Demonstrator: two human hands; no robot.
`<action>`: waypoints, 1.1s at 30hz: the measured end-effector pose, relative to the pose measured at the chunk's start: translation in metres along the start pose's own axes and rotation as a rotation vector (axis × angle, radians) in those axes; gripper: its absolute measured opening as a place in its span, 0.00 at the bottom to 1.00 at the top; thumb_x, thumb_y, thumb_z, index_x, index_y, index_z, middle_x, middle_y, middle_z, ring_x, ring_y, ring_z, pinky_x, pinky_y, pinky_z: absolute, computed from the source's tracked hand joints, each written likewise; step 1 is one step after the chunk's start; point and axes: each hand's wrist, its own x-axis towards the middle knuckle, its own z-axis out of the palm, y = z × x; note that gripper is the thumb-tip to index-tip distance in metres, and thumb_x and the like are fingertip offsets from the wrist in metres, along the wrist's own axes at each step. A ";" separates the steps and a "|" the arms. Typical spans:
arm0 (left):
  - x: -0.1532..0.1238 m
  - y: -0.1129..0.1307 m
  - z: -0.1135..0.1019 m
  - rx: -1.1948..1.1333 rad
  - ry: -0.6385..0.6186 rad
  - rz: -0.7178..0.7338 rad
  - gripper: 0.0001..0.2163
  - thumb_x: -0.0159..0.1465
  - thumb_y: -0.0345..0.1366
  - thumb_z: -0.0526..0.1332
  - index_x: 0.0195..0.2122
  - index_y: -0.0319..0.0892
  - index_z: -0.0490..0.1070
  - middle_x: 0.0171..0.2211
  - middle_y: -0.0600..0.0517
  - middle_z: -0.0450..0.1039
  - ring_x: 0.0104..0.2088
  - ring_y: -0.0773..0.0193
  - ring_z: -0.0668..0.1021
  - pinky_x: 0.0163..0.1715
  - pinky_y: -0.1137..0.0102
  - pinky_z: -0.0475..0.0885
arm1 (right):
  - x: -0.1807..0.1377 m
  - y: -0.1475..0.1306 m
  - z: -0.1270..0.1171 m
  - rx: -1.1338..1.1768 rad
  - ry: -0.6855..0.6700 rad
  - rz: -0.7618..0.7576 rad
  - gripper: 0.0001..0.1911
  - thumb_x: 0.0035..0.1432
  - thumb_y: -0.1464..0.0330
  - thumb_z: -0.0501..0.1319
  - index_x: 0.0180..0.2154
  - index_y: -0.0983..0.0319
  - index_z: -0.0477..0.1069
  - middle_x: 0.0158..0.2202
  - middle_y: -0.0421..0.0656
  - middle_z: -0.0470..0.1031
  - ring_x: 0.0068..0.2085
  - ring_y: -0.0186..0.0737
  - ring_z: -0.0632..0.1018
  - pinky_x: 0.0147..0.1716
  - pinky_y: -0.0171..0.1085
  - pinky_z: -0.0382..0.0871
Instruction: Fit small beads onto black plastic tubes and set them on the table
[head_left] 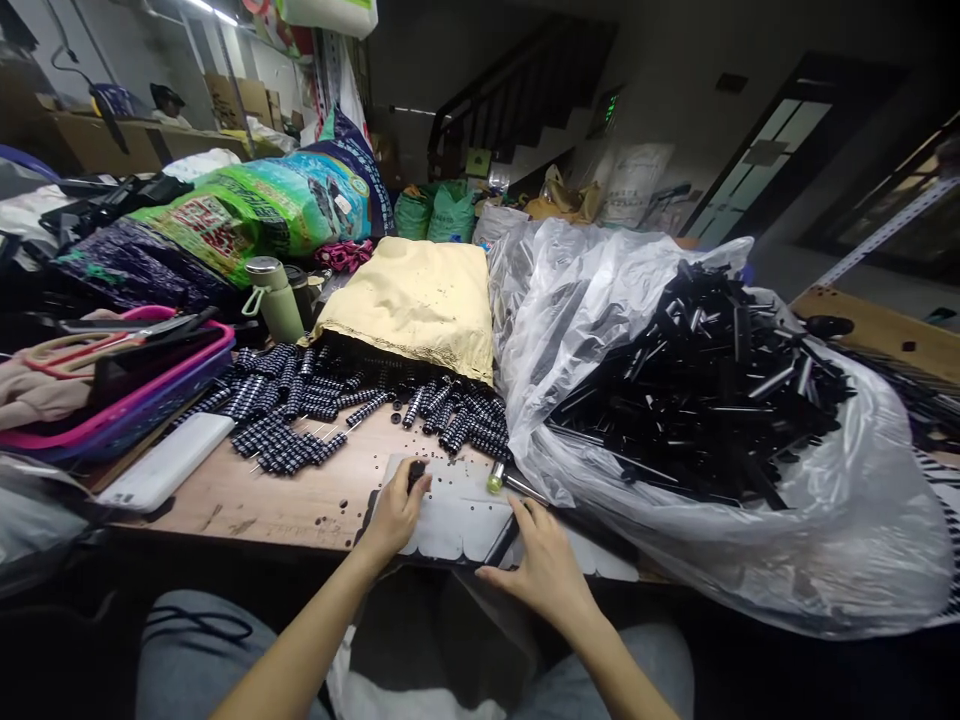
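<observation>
Pinching a dark piece in left hand, nine o'clock on white board, gripped black strip in right hand, four o'clock. Perhaps risked dropping it through loose pinching.

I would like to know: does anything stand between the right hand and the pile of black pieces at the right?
Yes. The near side of the clear plastic bag stands between the right hand and the black pieces; the yellow-headed hammer also lies across that way.
</observation>
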 end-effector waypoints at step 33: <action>0.005 0.044 -0.005 -0.638 0.019 -0.699 0.11 0.58 0.42 0.56 0.32 0.38 0.64 0.14 0.57 0.62 0.13 0.67 0.71 0.11 0.76 0.64 | 0.052 -0.079 0.017 0.552 -0.064 -0.539 0.54 0.31 0.65 0.69 0.58 0.65 0.43 0.58 0.54 0.52 0.59 0.48 0.56 0.58 0.45 0.50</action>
